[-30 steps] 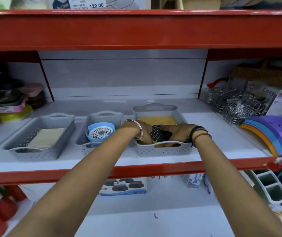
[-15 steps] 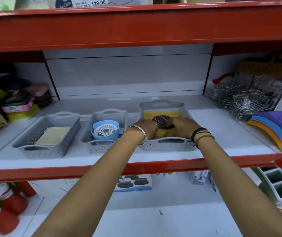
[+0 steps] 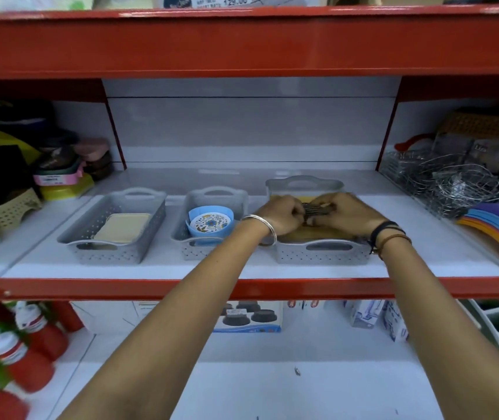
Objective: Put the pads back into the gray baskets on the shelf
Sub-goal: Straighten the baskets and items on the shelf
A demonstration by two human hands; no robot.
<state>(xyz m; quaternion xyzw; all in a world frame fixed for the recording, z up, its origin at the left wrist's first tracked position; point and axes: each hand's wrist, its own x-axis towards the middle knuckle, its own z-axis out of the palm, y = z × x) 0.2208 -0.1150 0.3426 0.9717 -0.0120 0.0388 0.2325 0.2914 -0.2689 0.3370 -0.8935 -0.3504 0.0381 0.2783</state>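
Both hands are over the right gray basket (image 3: 321,251) on the white shelf (image 3: 242,269), left hand (image 3: 281,215) and right hand (image 3: 348,215) pinching a dark perforated pad (image 3: 314,209) between them, just above the yellow pad (image 3: 302,234) lying inside. Middle basket (image 3: 208,195) has a blue floral round pad (image 3: 210,224), left basket (image 3: 111,228) a cream pad (image 3: 122,227).
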